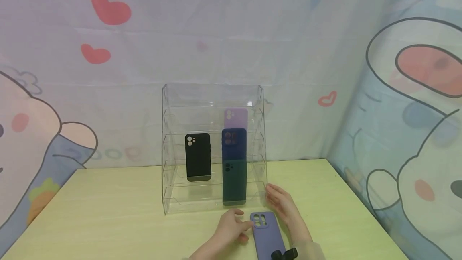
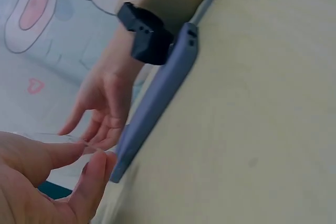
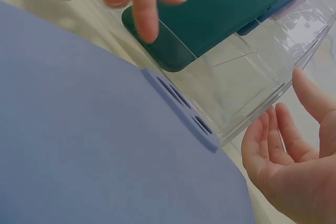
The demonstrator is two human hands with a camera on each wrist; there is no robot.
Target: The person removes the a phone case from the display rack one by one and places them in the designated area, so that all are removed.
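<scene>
A lavender-blue phone case (image 1: 268, 234) lies on the table between my hands, its camera cutouts towards the rack. My left hand (image 1: 232, 226) is beside its left edge, with the thumb tip by the case corner; whether it touches cannot be told. In the left wrist view the left fingers (image 2: 86, 187) are loosely bent, and I see no grip on the case. My right hand (image 1: 285, 206) rests its fingertips at the right side of the clear tiered rack (image 1: 265, 175). The right wrist view shows its thumb (image 3: 312, 93) spread from the other fingers.
In the rack stand a black phone case (image 1: 198, 157) on the left, and on the right a green one (image 1: 234, 183), a dark blue one (image 1: 234, 144) and a pale purple one (image 1: 236, 118). A black wrist camera (image 1: 284, 254) overlaps the near end of the lavender-blue case.
</scene>
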